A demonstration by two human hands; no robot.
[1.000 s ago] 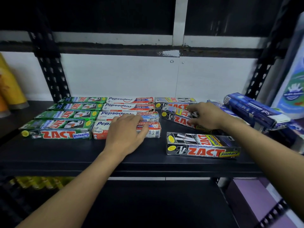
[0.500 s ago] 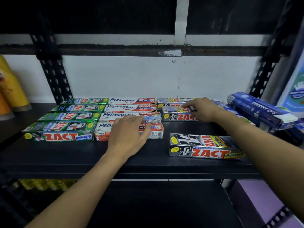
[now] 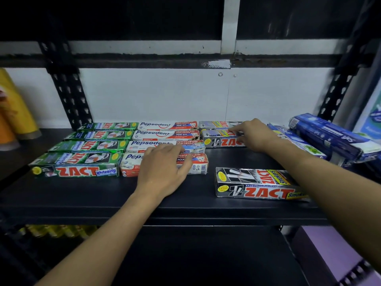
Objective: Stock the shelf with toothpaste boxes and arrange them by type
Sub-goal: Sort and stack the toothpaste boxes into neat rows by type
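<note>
A black shelf is carrying toothpaste boxes lying flat in columns running front to back. On the left, four green ZACT Whitening boxes are sitting one behind another. Just beside them, four white and red Pepsodent boxes are forming a second column. The left hand is lying palm down on the front Pepsodent box, its fingers stretched out flat and reaching the box behind, its thumb resting near the right end of the front one; it is gripping nothing. To the right of the Pepsodent column, silver ZACT Smokers boxes are lining up at the back. The right hand is reaching over the nearer back box, with its fingertips touching the box's top; whether the thumb is pinching the box or only resting against it cannot be told. Another silver box is sitting just behind that one, against the white wall. A further ZACT Smokers box is lying apart near the shelf's front edge, partly under the right forearm. At the right end, dark blue boxes are leaning in a loose, tilted pile. Yellow containers are standing at the far left, beyond a black perforated upright.
</note>
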